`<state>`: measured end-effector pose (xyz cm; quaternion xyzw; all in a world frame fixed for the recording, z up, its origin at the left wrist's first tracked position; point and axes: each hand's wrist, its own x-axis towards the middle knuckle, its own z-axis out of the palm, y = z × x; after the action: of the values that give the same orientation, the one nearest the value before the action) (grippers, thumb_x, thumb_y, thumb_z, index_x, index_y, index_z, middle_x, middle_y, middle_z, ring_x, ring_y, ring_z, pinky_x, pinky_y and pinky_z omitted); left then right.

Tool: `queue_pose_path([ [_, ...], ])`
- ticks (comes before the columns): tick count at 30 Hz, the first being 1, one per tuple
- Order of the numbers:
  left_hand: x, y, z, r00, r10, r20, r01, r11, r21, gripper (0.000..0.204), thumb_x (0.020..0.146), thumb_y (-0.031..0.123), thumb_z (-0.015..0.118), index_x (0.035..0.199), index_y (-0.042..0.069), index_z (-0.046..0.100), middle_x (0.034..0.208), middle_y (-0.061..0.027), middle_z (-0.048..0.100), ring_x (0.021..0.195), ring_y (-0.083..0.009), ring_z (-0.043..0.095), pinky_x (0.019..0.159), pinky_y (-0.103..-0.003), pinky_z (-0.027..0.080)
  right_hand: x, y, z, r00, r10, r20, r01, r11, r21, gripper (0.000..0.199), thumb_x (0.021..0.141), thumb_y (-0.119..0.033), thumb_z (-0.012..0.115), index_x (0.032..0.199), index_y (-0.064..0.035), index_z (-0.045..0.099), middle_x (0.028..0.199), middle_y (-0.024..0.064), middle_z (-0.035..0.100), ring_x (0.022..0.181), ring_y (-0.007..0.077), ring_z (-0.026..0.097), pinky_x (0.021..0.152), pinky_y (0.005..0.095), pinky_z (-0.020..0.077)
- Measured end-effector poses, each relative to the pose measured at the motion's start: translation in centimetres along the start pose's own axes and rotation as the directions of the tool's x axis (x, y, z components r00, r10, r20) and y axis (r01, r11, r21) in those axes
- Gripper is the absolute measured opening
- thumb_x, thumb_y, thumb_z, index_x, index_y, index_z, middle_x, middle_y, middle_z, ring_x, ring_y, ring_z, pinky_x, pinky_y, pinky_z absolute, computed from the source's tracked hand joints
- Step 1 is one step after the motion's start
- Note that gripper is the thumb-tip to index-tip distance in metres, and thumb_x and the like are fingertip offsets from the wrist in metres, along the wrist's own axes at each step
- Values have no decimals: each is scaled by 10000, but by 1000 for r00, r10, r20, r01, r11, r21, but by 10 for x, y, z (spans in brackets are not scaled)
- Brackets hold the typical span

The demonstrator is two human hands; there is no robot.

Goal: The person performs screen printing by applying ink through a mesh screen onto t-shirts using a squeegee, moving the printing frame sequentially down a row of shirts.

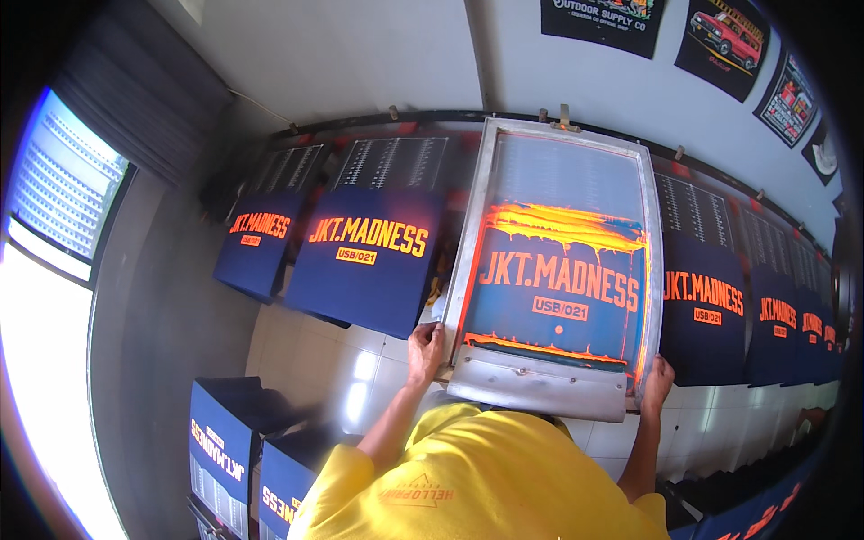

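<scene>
A metal-edged printing screen (656, 234) lies before me over one of the printing boards. Orange-yellow ink (576, 228) is spread in a thick band across the mesh, and a thinner line of it runs along the near end. At that near end rests a wide silver squeegee (540, 385), which neither hand is on. With its fingers closed, my left hand (426, 353) grips the screen's left edge by the near corner. My right hand (659, 382) is curled round the opposite edge, also close to the near corner. The fabric under the screen is mostly hidden.
Navy printed fabric pieces (373, 270) lie on boards in a row to the left, with more printed pieces (706, 306) to the right. Others (220, 459) stand behind me at lower left. A clamp (564, 119) is at the screen's far end. Posters (720, 40) hang on the wall.
</scene>
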<state>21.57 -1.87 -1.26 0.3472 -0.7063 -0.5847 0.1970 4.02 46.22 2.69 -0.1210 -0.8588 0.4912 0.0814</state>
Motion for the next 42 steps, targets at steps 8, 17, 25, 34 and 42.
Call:
queue_pose_path([
  [8,-2,14,-6,1000,30,-4,-29,996,86,371,915,278,600,1014,-68,691,940,-215,666,890,-329,644,811,-386,483,7,16,-6,998,-9,65,12,999,-49,386,978,-246,541,1080,110,648,956,125,680,898,181,601,861,328,462],
  [17,14,12,-18,995,93,21,-93,996,1,335,920,233,589,1020,-72,684,915,-217,647,868,-351,631,799,-394,485,-11,5,-1,1000,-2,-30,3,999,40,358,972,-225,532,1036,104,659,929,121,676,834,170,589,814,332,471],
  [25,39,34,-53,960,68,270,-52,996,-67,354,911,200,599,1137,-70,638,1007,-156,587,947,-262,620,857,-355,481,-57,-18,2,993,32,-110,-21,995,99,343,971,-233,527,928,86,647,830,58,629,769,146,564,728,320,464],
  [34,85,35,-61,893,36,448,5,996,-92,383,913,188,622,1198,-66,595,1031,-146,541,919,-243,604,840,-350,486,-107,-56,-6,963,154,-222,-163,986,-26,344,948,-252,538,933,65,672,823,25,627,733,142,556,684,337,454],
  [42,114,46,-67,874,36,484,28,992,-125,310,881,172,644,1106,-40,632,951,-166,537,844,-297,601,792,-386,484,-151,-90,0,933,243,-266,-229,970,83,327,979,-236,523,935,50,675,787,2,617,672,100,545,614,288,433],
])
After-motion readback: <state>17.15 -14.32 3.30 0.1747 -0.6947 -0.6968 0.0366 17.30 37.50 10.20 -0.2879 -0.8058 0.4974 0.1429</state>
